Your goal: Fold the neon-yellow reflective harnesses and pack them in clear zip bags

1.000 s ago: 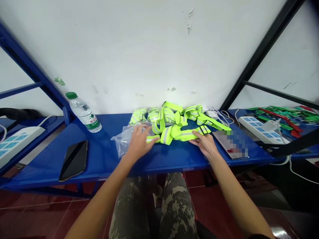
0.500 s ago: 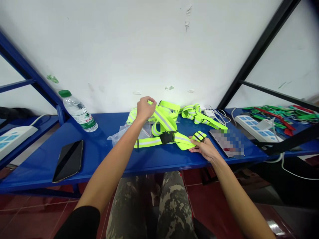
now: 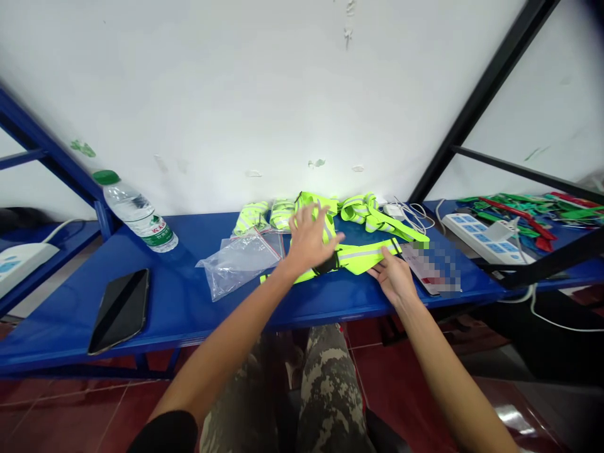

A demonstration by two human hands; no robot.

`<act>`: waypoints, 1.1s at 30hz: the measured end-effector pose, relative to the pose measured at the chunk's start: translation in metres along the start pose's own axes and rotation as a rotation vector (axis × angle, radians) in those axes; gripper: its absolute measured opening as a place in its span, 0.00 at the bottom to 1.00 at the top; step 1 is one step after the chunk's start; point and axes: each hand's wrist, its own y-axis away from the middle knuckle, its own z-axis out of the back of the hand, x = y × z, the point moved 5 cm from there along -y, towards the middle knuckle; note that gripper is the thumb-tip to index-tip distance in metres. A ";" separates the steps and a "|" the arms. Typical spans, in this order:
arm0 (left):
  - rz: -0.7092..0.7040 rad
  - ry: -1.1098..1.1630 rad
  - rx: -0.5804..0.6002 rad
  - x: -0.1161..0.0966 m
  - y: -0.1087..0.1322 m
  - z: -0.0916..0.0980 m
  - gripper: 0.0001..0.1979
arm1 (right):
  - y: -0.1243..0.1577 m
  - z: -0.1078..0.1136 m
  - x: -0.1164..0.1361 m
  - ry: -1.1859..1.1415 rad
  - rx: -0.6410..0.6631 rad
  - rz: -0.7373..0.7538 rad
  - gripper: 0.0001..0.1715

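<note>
A neon-yellow reflective strap with a grey stripe lies along the front of the blue table. My right hand pinches it near its right end, thumb on top and fingers beneath. Over the strap's middle hovers my left hand, fingers spread, hiding most of the black buckle. Behind that hand, more of the yellow webbing is heaped up. Clear plastic bags lie left of my left wrist. Two folded yellow bundles sit behind the bags.
Another loose yellow strap lies at the back, beside a white cable. A flat card-like item is right of my right hand. Leftward are a water bottle and a black phone. Metal frame bars rise at the right.
My left hand has let go of the raised webbing, moved right and down, and spread its fingers. The strap's right end, folded before, now lies straighter in my right hand. The plastic bags are more exposed.
</note>
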 end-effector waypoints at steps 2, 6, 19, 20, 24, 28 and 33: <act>-0.176 -0.055 0.139 -0.015 0.027 -0.014 0.27 | 0.000 -0.002 0.000 -0.007 -0.012 0.015 0.13; -0.338 -0.170 0.317 -0.017 0.053 -0.041 0.19 | 0.004 -0.016 -0.003 0.030 0.024 0.053 0.18; -0.428 -0.296 0.313 -0.002 0.061 -0.034 0.10 | 0.018 -0.041 -0.015 1.079 -0.058 0.544 0.09; -0.418 -0.304 0.305 -0.001 0.063 -0.033 0.10 | 0.022 -0.047 -0.014 1.145 -0.021 0.598 0.10; -0.384 -0.287 0.301 0.004 0.074 -0.035 0.12 | 0.040 -0.067 -0.018 1.319 0.152 0.773 0.30; -0.249 -0.146 0.152 0.010 0.078 -0.028 0.10 | 0.044 -0.074 -0.027 1.616 0.177 0.709 0.33; -0.162 -0.036 -0.062 0.010 0.079 -0.010 0.25 | 0.048 -0.082 -0.028 1.837 0.172 0.698 0.31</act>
